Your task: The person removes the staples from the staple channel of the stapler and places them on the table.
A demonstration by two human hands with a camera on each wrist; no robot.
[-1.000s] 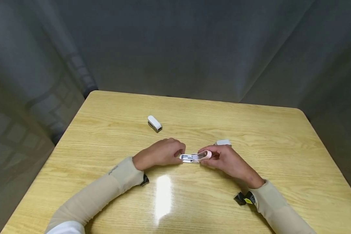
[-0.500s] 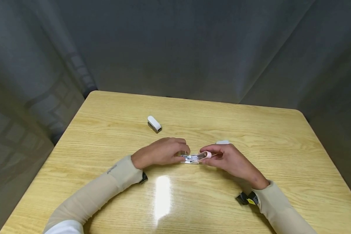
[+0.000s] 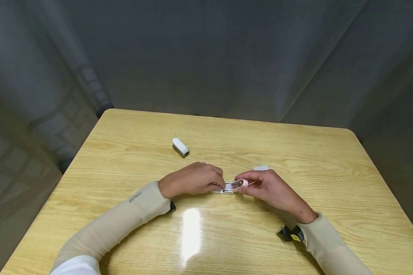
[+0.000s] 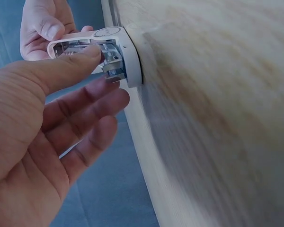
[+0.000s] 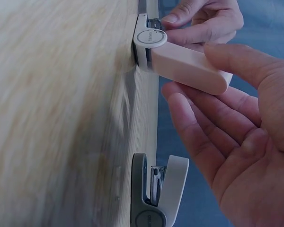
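We see a pale wood-grain table set against grey curtains, and toward its far left lies a small closed white stapler, well apart from the hands. Near the middle, the left hand pinches the metal end of an opened pink plastic stapler resting on the table, thumb curled onto the staple channel. The right hand grips its raised pink lid, and just behind it stands an opened white-and-grey stapler.
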